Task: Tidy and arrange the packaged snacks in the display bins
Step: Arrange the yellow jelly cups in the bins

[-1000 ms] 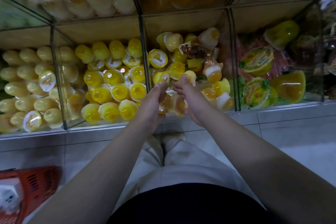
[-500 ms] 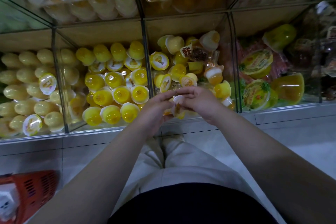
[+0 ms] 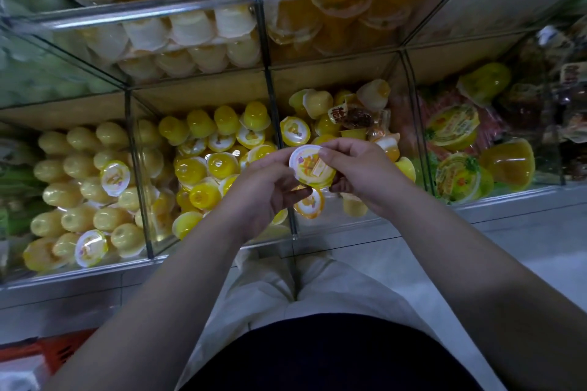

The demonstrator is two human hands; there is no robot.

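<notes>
Pale tiled floor (image 3: 524,251), grey grout lines. Low metal-faced ledge (image 3: 63,292) runs along shelving base. Clear glass dividers (image 3: 136,168) with dark edges, two tiers. Red plastic basket (image 3: 60,349) on floor, lower left. Dim, yellowish light.

Both hands (image 3: 317,181) hold, seemingly, two jelly cups (image 3: 312,165) before bins (image 3: 273,124).

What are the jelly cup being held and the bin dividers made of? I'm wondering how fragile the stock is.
The jelly cup looks like thin clear plastic with a glossy printed film lid; yellow filling shows through similar cups. The bin dividers look like clear glass or acrylic: transparent, reflective, dark edges. Which one is unclear.
</notes>
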